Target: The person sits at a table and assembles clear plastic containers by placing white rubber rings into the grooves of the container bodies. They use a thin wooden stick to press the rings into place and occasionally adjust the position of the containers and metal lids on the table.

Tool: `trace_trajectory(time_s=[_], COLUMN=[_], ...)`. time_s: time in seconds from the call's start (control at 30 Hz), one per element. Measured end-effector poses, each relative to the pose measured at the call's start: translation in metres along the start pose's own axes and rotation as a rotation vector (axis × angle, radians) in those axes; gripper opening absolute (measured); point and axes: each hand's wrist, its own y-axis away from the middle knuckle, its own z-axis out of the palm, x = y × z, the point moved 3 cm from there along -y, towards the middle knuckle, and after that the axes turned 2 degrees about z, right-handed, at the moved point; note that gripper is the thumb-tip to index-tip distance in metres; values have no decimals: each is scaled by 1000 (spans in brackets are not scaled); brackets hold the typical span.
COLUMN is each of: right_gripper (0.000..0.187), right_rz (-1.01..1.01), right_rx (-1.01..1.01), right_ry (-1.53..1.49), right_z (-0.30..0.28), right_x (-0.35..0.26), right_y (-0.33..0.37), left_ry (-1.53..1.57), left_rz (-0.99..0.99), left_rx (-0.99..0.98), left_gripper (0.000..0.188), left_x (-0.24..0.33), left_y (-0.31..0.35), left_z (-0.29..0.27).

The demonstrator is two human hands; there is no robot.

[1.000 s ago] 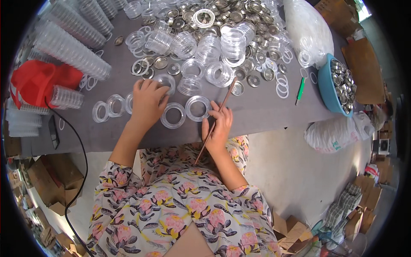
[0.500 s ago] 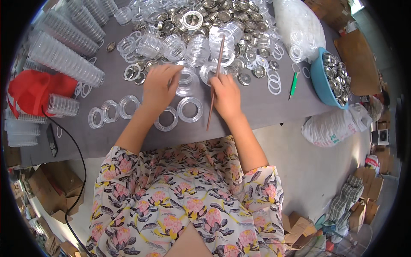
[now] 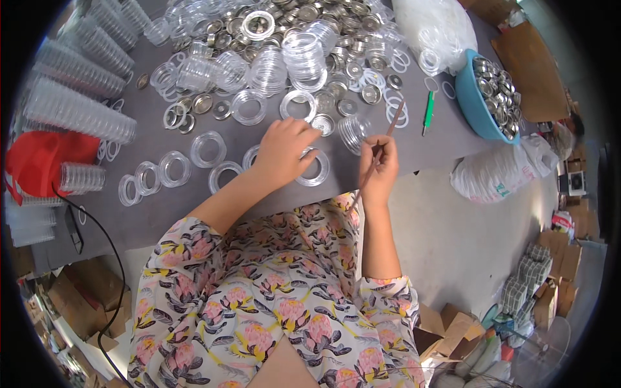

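My left hand (image 3: 283, 154) hovers over or rests on a clear plastic ring (image 3: 317, 169) near the front of the table. Its thumb is apart from its bent fingers, and no object shows between them. In my right hand (image 3: 380, 169) a thin brown stick (image 3: 394, 119) is gripped, slanting up to the right. Just beyond those fingers lies a short stack of clear rings (image 3: 353, 134); whether they touch it I cannot tell. Left of my left hand, single clear rings (image 3: 174, 169) form a row. More clear rings (image 3: 249, 107) lie beyond it.
Heaped metal caps (image 3: 304, 13) and stacked clear rings (image 3: 267, 72) cover the far table. Clear stacks (image 3: 81, 108) and a red cap (image 3: 45, 158) stand left. To the right are a green-handled tool (image 3: 429, 113), a blue basin (image 3: 471, 97) of metal caps and a plastic bag (image 3: 436, 32).
My left hand has moved right and nearer to me. My right hand has moved right with the stick, which now leans more. The view has shifted slightly.
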Motion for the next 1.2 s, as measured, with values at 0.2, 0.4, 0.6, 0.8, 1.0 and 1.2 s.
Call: trace_trajectory(time_s=[0.2, 0.4, 0.6, 0.8, 1.0, 1.2], right_gripper=[7, 10, 16, 23, 26, 28], right_rz=[373, 493, -267, -335, -394, -411], right_rx=[-275, -238, 63, -120, -87, -65], right_ry=[-414, -442, 284, 263, 369, 396], right_z=[-9, -18, -20, -2, 13, 13], right_x=[-13, 8, 4, 20, 37, 38], right_y=[-2, -4, 0, 18, 27, 27], left_ry=[128, 77, 128, 251, 34, 151], left_rz=[328, 404, 198, -105, 283, 139], left_rx=[69, -113, -239, -392, -452, -171], left_gripper=[57, 65, 69, 48, 48, 33], left_x=[23, 33, 24, -22, 7, -16], left_y=[-10, -25, -51, -41, 2, -8], left_z=[-5, 8, 25, -12, -17, -18])
